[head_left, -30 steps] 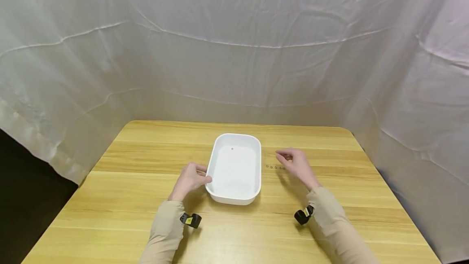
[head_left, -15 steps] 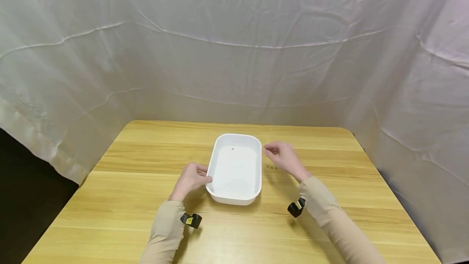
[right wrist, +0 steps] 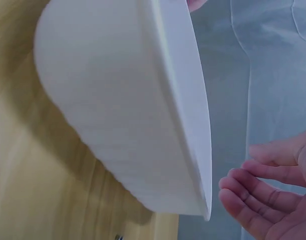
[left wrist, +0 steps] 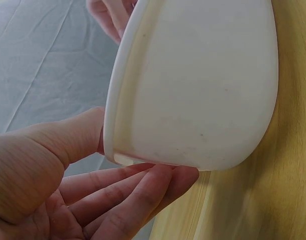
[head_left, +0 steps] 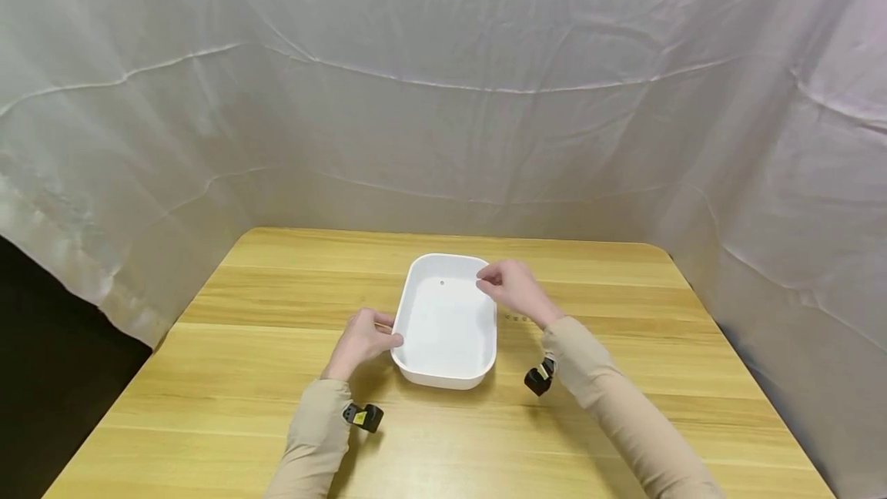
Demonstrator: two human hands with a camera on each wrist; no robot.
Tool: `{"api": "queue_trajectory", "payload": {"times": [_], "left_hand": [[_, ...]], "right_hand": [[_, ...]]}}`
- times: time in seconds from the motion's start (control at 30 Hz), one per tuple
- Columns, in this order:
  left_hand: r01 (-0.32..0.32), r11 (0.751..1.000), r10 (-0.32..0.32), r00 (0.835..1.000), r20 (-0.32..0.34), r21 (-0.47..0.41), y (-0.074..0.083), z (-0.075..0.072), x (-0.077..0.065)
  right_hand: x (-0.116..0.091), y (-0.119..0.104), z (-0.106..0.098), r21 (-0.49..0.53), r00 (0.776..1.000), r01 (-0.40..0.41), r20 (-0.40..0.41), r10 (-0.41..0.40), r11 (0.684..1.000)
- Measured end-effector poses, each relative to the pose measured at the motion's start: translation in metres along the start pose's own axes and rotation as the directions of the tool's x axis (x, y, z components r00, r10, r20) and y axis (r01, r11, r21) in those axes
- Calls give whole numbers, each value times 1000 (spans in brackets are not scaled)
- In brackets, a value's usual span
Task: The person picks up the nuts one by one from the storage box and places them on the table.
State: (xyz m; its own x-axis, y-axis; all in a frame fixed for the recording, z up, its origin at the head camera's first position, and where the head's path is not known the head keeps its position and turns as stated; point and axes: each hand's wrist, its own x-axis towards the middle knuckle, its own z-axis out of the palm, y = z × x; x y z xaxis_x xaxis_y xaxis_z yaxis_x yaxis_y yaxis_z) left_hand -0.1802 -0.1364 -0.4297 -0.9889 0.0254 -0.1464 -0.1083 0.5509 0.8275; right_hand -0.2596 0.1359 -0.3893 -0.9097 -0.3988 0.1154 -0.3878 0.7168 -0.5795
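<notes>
A white rectangular basin (head_left: 446, 341) with rounded corners stands on the wooden table. My left hand (head_left: 362, 339) holds its near left side, thumb over the rim and fingers against the outer wall, as the left wrist view shows. Over the far right part of the basin hovers my right hand (head_left: 511, 285), thumb and fingertips drawn close together. I cannot tell whether something tiny sits between those fingertips. One small round piece (head_left: 442, 282) lies inside the basin near its far end. Several similar small pieces (head_left: 516, 319) sit in a row right of the basin, partly hidden by the right arm.
The wooden table (head_left: 242, 376) extends around the basin on all sides. A pale cloth curtain (head_left: 443, 137) hangs behind it and along both sides. Each wrist carries a black camera, one on the left (head_left: 365, 417) and one on the right (head_left: 539, 377).
My right hand has moved left and away from me, from above the row of small pieces to over the basin's right rim. The left hand keeps its hold on the basin.
</notes>
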Motion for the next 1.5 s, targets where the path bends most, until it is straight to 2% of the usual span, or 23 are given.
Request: {"api": "queue_trajectory", "payload": {"times": [0.33,0.6,0.8,1.2,1.37,1.5], "left_hand": [[13,1000,-13,1000,-2,-15,-1,0,0],[18,999,-19,1000,-6,-28,-3,1,2],[29,999,-30,999,-12,-29,-3,2,1],[35,999,-35,999,-8,-29,-3,3,1],[31,999,-31,1000,-3,-32,-4,4,0],[31,999,-31,1000,-2,-35,-3,4,0]], "right_hand": [[29,-13,8,-73,992,-38,119,47,997],[53,-10,19,-98,985,-53,161,68,994],[65,-11,29,-87,975,-130,167,144,988],[83,-6,50,-60,962,-209,167,216,976],[88,-3,60,-115,963,-218,135,233,969],[90,-3,69,-158,973,-189,103,206,969]]}}
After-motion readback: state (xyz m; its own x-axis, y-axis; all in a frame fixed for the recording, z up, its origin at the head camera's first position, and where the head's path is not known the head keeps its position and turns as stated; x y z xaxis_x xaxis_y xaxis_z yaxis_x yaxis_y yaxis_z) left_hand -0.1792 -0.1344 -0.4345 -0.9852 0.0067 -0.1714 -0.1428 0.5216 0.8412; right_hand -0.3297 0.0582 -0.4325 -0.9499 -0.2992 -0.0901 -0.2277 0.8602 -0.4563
